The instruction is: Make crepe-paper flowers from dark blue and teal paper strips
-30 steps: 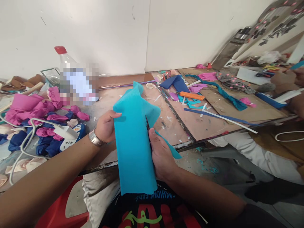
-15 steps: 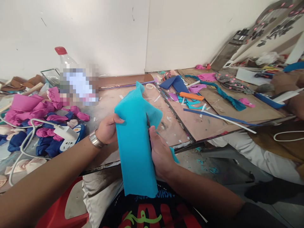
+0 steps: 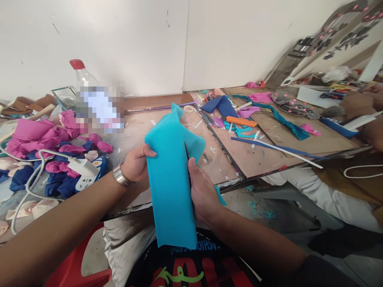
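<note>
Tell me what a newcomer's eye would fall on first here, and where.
Probably the bright turquoise sheet in the centre, its left edge gripped by the left hand, with the right hand at its right edge holding a dark-bladed tool. After that, likely the heap of pink and navy pieces on the table at left and the orange object lying right of centre.

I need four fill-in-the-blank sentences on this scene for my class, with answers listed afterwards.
1. As pictured, the left hand pinches the turquoise sheet at its ____ edge.
2. The right hand holds a dark-bladed tool at the sheet's ____ side.
3. The cap on the bottle is coloured ____.
4. The nearby power strip is white and ____.

Missing words: left; right; red; blue.
</note>
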Demonstrator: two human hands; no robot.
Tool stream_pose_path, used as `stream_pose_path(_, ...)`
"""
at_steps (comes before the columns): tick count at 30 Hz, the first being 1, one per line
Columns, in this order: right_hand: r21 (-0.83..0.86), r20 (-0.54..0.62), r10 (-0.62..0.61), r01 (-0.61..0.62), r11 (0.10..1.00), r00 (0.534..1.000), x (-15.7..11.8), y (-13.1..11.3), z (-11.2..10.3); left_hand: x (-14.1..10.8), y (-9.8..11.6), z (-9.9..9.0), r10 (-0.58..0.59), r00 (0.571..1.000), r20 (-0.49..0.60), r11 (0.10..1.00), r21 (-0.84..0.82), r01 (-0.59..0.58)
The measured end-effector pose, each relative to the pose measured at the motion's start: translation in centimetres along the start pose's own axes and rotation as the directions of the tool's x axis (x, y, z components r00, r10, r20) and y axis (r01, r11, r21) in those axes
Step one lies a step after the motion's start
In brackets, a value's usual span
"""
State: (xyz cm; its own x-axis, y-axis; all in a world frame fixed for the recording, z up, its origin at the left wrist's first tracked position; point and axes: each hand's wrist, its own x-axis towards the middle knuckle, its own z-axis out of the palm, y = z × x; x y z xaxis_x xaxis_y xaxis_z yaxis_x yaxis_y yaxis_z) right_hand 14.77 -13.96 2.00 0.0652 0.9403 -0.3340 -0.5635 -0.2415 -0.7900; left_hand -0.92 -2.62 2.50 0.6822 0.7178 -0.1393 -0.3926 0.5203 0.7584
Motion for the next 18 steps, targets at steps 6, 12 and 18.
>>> stream_pose_path(6,-0.006,0.027,-0.026,0.026,1.0,0.999,0.06,0.27,-0.32,-0.11,0.05,0.98,0.015,1.0,-0.011,0.999,-0.043,-0.015)
stream_pose_path(12,-0.029,0.065,0.031,-0.029,0.999,0.997,-0.39,0.64,-0.53,0.18,0.36,0.54,0.008,0.999,-0.046,0.997,-0.071,-0.011)
stream_pose_path(18,-0.078,0.042,0.001,0.002,0.997,0.999,-0.74,0.78,-0.56,-0.1,0.65,0.81,0.014,0.994,-0.109,1.0,-0.024,-0.017)
